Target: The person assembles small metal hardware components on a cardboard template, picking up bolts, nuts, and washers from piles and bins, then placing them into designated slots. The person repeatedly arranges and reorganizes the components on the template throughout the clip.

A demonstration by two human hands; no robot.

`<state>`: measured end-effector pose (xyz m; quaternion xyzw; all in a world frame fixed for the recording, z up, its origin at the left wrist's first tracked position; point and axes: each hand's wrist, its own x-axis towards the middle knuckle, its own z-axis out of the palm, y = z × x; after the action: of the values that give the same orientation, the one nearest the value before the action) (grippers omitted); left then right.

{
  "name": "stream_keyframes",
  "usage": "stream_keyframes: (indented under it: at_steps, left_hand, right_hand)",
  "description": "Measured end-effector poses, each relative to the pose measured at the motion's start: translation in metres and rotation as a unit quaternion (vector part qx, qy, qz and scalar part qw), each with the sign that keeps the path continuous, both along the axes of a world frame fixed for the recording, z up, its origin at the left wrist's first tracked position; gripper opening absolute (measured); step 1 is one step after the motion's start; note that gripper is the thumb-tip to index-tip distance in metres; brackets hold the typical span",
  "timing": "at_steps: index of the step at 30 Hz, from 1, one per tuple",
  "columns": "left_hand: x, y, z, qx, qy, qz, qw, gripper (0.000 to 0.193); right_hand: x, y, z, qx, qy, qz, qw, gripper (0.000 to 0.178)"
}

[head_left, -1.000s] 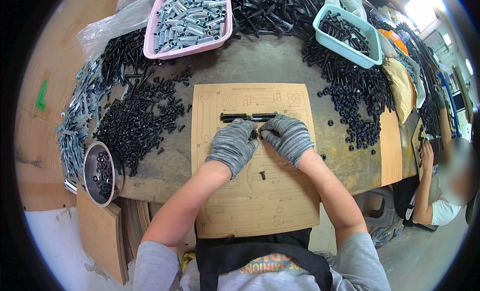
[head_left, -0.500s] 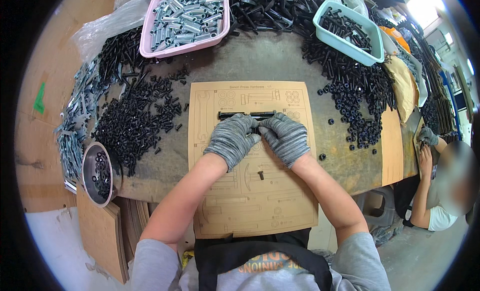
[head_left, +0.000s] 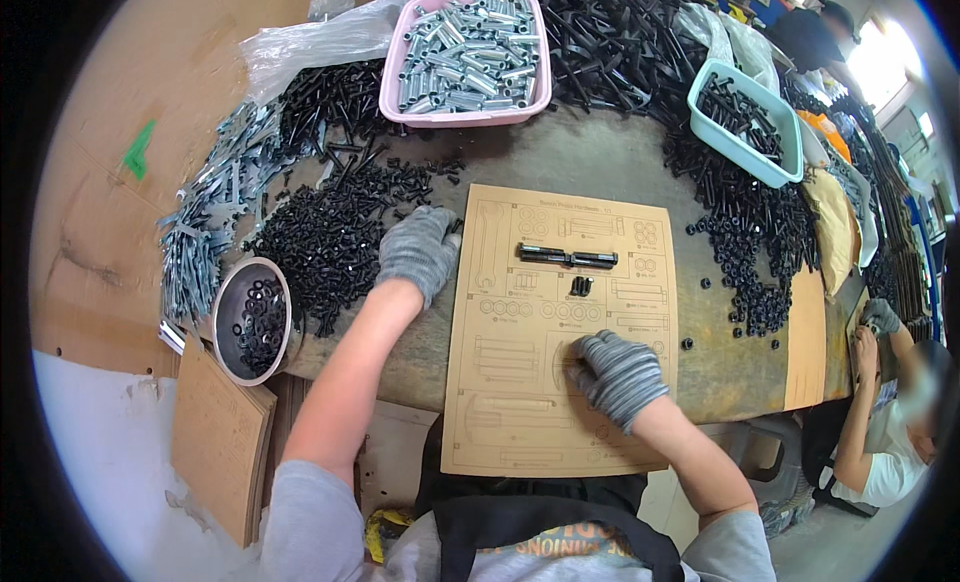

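Note:
A tan printed cardboard sheet (head_left: 590, 282) lies on the bench in front of me. On its upper part rest two long black bolts (head_left: 567, 257) end to end, and a few short black parts (head_left: 580, 285) sit just below them. My left hand (head_left: 418, 250), in a grey glove, reaches left off the sheet and rests at the edge of a pile of small black screws (head_left: 325, 237); what its fingers hold is hidden. My right hand (head_left: 614, 370), also gloved, lies palm down on the lower right of the sheet, fingers curled.
A metal bowl of black washers (head_left: 252, 320) stands at the left. A pink tray of silver sleeves (head_left: 470, 57) and a teal tray of black parts (head_left: 745, 117) sit at the back. Silver brackets (head_left: 200, 242) heap far left. Another person (head_left: 890, 422) works at the right.
Both hands have left the black bolts at the top of the sheet. The left hand moved left to the screw pile, the right hand drew back to the sheet's lower right.

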<state>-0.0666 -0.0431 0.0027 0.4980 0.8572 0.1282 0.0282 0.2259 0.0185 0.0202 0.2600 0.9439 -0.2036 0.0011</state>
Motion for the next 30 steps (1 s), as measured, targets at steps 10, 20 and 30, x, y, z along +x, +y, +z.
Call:
stream_keyframes:
  at_steps: [10,20,30]
  left_hand:
    - [-0.019,0.022,0.020,0.003,-0.069,-0.084,0.994,0.022]
    - [0.062,-0.022,-0.010,0.076,-0.058,-0.212,0.972,0.018]
    - [-0.002,-0.073,0.003,0.021,-0.010,0.057,0.998,0.019]
  right_hand:
    - [-0.016,0.027,0.010,-0.157,0.184,-0.095,0.966,0.012]
    - [-0.110,0.045,-0.024,-0.007,0.067,-0.059,0.996,0.018]
    - [-0.200,0.015,-0.015,0.160,0.037,0.193,0.967,0.016]
